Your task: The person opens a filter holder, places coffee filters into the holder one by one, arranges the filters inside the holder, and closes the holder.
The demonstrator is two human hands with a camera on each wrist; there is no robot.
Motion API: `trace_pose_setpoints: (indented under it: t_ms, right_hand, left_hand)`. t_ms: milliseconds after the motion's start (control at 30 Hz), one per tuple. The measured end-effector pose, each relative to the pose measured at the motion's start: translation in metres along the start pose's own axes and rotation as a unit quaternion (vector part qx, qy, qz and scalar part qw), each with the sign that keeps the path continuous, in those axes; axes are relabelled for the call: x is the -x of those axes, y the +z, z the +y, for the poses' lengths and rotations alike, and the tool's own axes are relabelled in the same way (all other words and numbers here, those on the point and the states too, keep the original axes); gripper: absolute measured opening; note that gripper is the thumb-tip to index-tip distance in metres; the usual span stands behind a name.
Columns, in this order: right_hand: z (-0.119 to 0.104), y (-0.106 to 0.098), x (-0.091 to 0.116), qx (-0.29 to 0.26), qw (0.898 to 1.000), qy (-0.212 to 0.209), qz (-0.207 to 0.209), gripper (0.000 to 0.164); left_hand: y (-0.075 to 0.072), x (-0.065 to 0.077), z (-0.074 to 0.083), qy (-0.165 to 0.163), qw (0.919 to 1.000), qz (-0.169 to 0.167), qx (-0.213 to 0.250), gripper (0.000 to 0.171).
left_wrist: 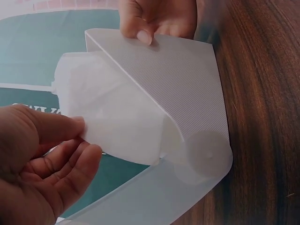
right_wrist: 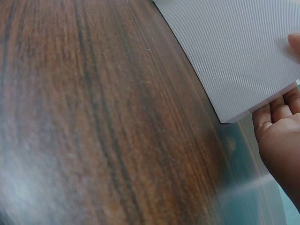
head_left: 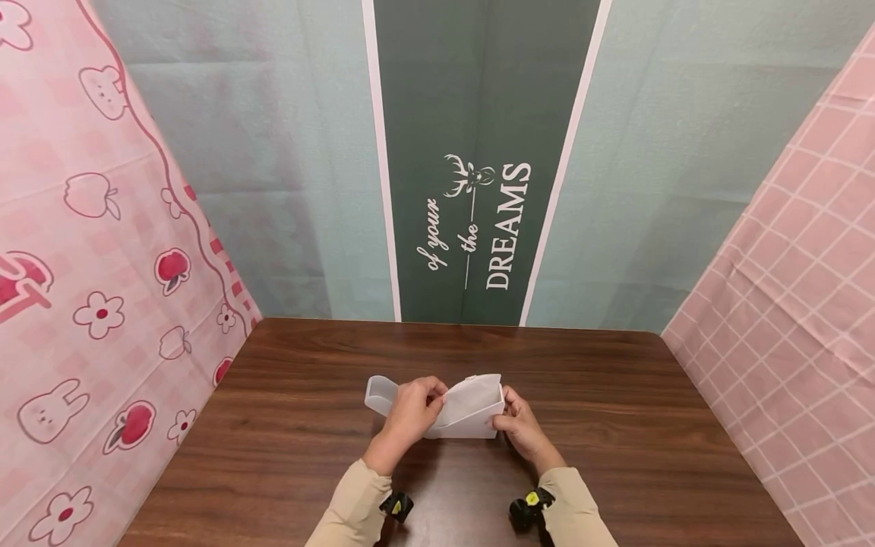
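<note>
A white ribbed box (left_wrist: 183,89) with a slanted opening stands on the table. Its translucent lid (head_left: 380,390) is swung out to the left on a round hinge (left_wrist: 208,152). Out of the opening sticks a thin white sheet-like piece (left_wrist: 112,103), its lower part hidden inside the box; what it is cannot be told. My left hand (head_left: 409,414) pinches the near edge of this white piece between thumb and fingers. With my right hand (head_left: 525,431) I grip the box's right end, the thumb on the ribbed front face and the fingers around behind the end.
The box is at the middle of a dark brown wooden table (head_left: 307,471). Behind the table hangs a green cloth (head_left: 437,91) with white lettering. Pink patterned cloths line the left (head_left: 130,319) and right (head_left: 807,304) sides.
</note>
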State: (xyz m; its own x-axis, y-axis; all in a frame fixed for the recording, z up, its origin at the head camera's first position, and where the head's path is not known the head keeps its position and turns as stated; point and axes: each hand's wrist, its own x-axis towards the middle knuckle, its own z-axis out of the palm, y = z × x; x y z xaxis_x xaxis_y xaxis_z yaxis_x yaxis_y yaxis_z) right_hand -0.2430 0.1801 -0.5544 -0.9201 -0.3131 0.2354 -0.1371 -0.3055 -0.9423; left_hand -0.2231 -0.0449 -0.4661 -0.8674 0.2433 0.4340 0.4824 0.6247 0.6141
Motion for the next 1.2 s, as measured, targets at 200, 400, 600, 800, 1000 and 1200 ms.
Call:
trace_pose_setpoints:
  t_ms: [200,400,600,800,1000,1200]
  right_hand:
    - [-0.0007,-0.0001,0.0002,-0.001,1.0,0.0,-0.002,0.037]
    - [-0.0021,0.0019,0.0006,-0.004,1.0,0.001,0.0,0.037]
    - [-0.0022,0.0014,0.0011,-0.001,1.0,0.001,0.0,0.036]
    - [-0.0004,-0.0005,-0.0005,-0.001,1.0,0.0,-0.003,0.036]
    - [-0.0012,0.0006,0.0004,-0.002,1.0,-0.002,-0.002,0.037]
    - [-0.0026,0.0021,0.0011,-0.005,1.0,-0.002,-0.003,0.037]
  left_hand:
    - [0.002,0.0002,-0.0016,0.0,0.9996,-0.023,-0.015,0.007]
    - [0.0032,0.0003,-0.0018,0.0,0.9995,-0.026,-0.017,0.007]
    - [0.0039,-0.0003,-0.0021,-0.01,0.9992,-0.037,-0.009,0.006]
    - [0.0025,-0.0012,-0.0003,-0.033,0.9982,-0.049,0.006,0.005]
    - [0.0028,-0.0013,-0.0002,-0.026,0.9985,-0.047,0.007,0.006]
    - [0.0028,-0.0025,0.001,-0.019,0.999,-0.041,0.005,0.006]
